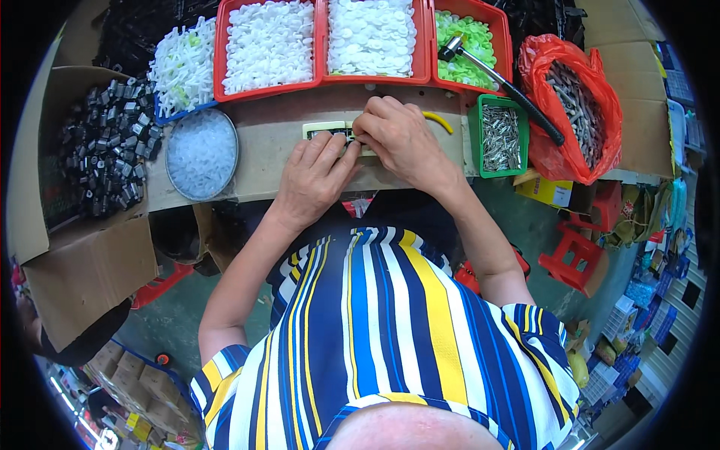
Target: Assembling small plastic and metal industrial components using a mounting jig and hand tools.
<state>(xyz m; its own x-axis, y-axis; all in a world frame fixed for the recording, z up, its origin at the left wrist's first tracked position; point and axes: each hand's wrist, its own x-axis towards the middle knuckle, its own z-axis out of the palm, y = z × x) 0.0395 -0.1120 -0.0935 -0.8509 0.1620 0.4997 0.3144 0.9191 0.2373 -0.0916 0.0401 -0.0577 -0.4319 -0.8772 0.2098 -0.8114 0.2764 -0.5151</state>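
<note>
On the cardboard-covered bench, both hands meet over a small cream rectangular holder (309, 132) with dark and metallic bits inside. My left hand (313, 174) lies along its near side, fingers together, thumb and fingertips pinching at the middle. From the right, my right hand (401, 141) bends over the holder's right end, its fingertips closed against the left hand's. Whatever small piece sits between the fingertips is hidden. A yellow curved handle (439, 121) sticks out beyond my right hand; the rest of that tool is covered.
Red bins of white plastic parts (270, 46), white discs (371, 37) and green discs (471, 71) line the back. A hammer (517, 97) leans across the right bin. Around stand a clear-parts bowl (201, 156), a green tray (501, 139), a red bag (536, 67) and a carton (90, 255).
</note>
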